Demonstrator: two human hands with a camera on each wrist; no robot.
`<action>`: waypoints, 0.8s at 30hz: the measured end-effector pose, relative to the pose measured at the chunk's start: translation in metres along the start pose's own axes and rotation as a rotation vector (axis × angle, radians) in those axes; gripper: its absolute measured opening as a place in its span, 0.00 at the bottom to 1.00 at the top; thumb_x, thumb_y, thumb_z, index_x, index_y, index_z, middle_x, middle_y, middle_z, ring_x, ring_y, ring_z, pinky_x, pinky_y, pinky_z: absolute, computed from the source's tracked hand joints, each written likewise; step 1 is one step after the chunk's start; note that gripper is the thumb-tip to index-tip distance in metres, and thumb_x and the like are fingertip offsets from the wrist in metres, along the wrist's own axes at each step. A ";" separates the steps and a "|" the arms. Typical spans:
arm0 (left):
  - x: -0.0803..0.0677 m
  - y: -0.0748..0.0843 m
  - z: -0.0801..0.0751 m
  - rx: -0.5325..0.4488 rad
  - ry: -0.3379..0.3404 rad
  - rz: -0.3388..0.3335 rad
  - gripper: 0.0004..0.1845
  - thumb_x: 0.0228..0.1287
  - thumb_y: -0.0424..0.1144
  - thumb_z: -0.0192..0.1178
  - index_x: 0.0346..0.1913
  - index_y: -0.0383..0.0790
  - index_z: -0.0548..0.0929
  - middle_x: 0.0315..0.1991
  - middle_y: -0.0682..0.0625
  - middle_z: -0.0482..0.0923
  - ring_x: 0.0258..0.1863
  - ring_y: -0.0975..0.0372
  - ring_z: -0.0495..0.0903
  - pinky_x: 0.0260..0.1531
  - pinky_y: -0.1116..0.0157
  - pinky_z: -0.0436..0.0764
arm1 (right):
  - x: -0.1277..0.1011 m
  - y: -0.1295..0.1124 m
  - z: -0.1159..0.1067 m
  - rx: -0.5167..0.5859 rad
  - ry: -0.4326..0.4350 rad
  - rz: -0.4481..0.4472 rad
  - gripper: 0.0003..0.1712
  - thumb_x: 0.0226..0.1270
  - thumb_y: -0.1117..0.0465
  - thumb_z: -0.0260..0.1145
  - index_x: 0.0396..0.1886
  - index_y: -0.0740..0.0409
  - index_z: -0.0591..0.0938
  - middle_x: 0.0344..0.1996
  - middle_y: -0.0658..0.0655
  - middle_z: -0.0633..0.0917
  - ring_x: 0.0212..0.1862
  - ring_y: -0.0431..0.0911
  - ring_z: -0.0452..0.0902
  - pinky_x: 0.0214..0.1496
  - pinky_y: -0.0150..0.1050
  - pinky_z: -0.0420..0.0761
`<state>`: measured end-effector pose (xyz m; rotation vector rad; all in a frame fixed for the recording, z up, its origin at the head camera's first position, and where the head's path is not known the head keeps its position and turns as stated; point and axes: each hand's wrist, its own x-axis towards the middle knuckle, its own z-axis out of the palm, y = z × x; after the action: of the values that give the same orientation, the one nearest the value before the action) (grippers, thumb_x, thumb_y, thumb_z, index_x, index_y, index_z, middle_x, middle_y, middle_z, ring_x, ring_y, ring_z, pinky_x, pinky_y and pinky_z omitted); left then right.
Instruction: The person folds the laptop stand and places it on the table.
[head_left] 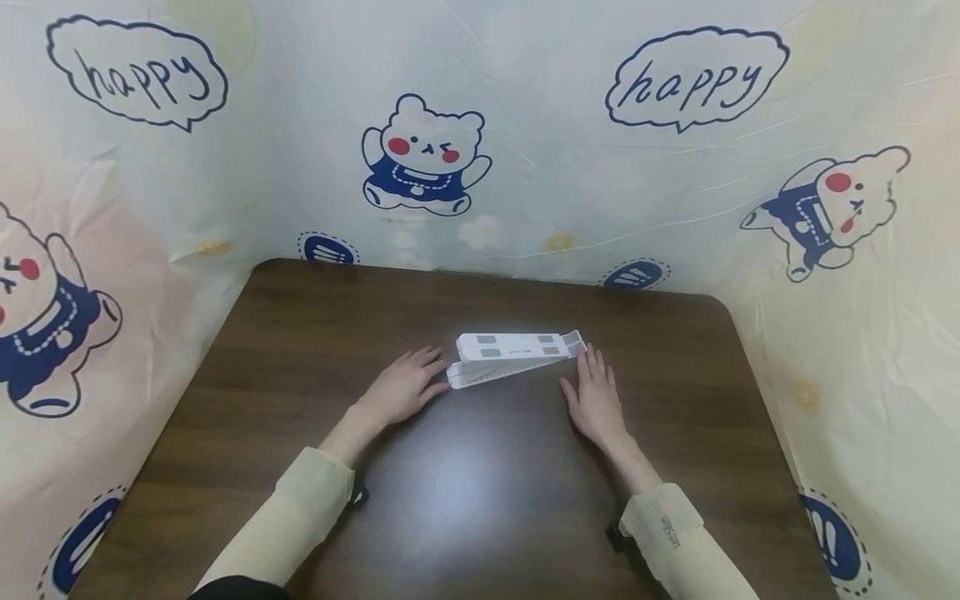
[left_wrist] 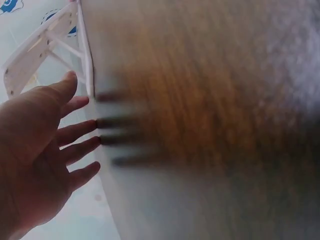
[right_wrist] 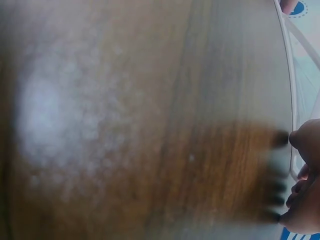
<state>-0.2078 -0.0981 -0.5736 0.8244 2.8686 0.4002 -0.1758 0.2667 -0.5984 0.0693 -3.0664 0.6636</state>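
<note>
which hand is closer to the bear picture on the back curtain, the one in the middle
Left. The left hand lies flat on the table almost straight below the bear picture; the right hand lies farther off to the right, by the white stand.

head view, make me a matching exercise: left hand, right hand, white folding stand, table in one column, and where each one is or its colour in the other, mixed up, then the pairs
Column one:
1. left hand
2. right hand
3. white folding stand
4. table

Column two:
A. dark brown wood, with a glare patch
B. lies between the two hands, partly opened
C. flat at the stand's end nearer the bear print
D. flat at the stand's end nearer the rabbit print

Pairs: 1-C, 2-D, 3-B, 4-A
</note>
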 end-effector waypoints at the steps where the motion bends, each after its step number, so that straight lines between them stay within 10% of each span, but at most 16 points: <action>1: 0.000 0.000 0.001 0.003 0.001 0.001 0.30 0.84 0.53 0.60 0.77 0.39 0.79 0.82 0.35 0.70 0.84 0.40 0.68 0.86 0.39 0.67 | 0.000 0.001 0.000 -0.002 0.005 -0.001 0.44 0.87 0.52 0.61 0.87 0.72 0.56 0.88 0.74 0.55 0.90 0.69 0.49 0.92 0.68 0.51; 24: -0.008 0.008 0.010 -0.036 -0.012 -0.011 0.29 0.85 0.55 0.59 0.80 0.47 0.77 0.87 0.38 0.63 0.88 0.41 0.61 0.88 0.41 0.63 | 0.004 -0.004 0.004 0.000 -0.025 0.031 0.41 0.88 0.51 0.59 0.90 0.60 0.58 0.88 0.75 0.53 0.90 0.70 0.44 0.91 0.73 0.44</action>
<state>-0.1950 -0.0935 -0.5806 0.8024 2.8450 0.4430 -0.1799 0.2608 -0.6006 0.0304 -3.0975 0.6685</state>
